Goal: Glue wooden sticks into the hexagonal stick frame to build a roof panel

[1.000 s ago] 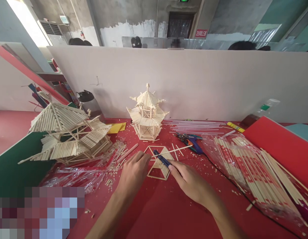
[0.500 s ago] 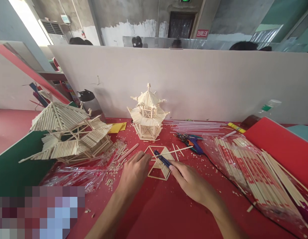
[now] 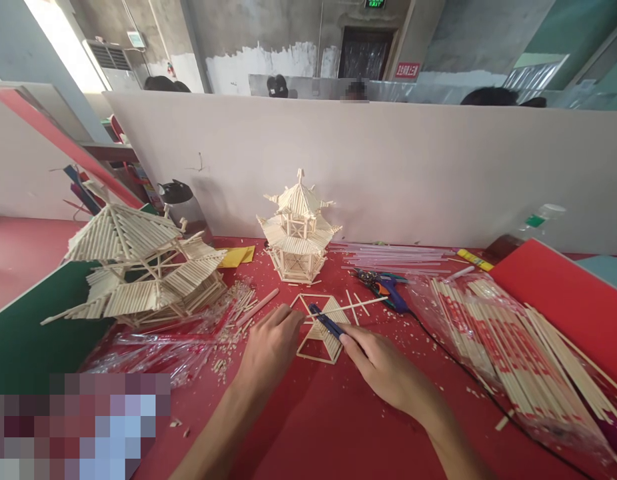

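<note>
My left hand is closed, pinching one end of a thin wooden stick that points off to the right. In my right hand is a dark blue utility knife, its front end laid across the stick close to my left fingertips. Under both hands, flat on the table, lies a hexagonal stick frame with some of its wedges filled by slats. My hands and the knife hide part of it. Just behind stands a small two-tier pagoda model made of sticks.
A larger stick pavilion stands at left by plastic wrap and offcuts. Right of the frame lies a blue glue gun with a black cord. Bundled sticks and a red board are farther right. A white partition closes off the back.
The camera view has shifted very slightly. Both hands, the knife and the stick keep nearly the same pose.
</note>
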